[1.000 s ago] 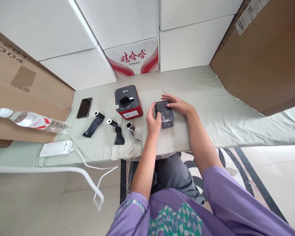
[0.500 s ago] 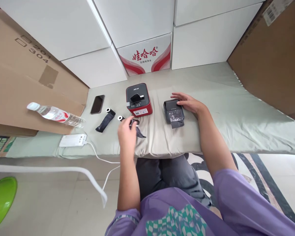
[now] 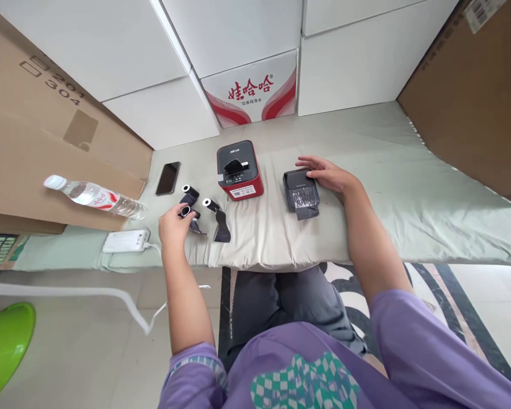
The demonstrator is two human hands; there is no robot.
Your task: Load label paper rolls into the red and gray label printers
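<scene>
Three small black ribbon rolls sit left of the red printer (image 3: 239, 170). Her left hand (image 3: 174, 224) pinches the nearest roll (image 3: 186, 212) by its core; I'd lift it straight so its loose tail doesn't snag. Her right hand (image 3: 329, 175) rests flat and open, touching the black cartridge (image 3: 301, 193), steadying it.

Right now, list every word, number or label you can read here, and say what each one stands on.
"娃哈哈", red, on the white carton at the back.
"201" and "304" on the brown cardboard box at left.
Small line under the red brand: too small to read.
Red printer brand and front sticker: too small.
Water bottle label: blurred.
Barcode label on the right cardboard box: unreadable.
</scene>
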